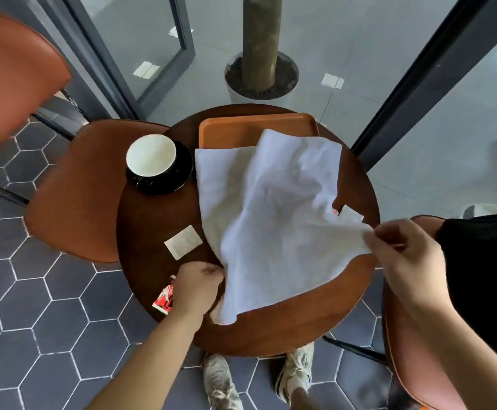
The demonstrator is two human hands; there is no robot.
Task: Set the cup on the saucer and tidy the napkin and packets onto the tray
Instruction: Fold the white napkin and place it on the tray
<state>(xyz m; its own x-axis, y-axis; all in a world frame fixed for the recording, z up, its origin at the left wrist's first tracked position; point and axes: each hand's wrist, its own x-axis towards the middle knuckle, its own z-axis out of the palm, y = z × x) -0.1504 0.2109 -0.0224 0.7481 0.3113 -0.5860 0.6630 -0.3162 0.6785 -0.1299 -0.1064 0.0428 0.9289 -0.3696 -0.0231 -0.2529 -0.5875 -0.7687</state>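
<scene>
The left hand and right hand each pinch a napkin edge; best pull it taut and fold evenly before laying it on the tray.

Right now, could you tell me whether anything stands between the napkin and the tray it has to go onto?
Nothing visible does. The left hand and right hand pinch the napkin, whose far edge already overlaps the tray. The cup on its saucer stands left of the tray, clear of the path.

The head camera looks steeply down, seemingly from close above, onto the table.
</scene>
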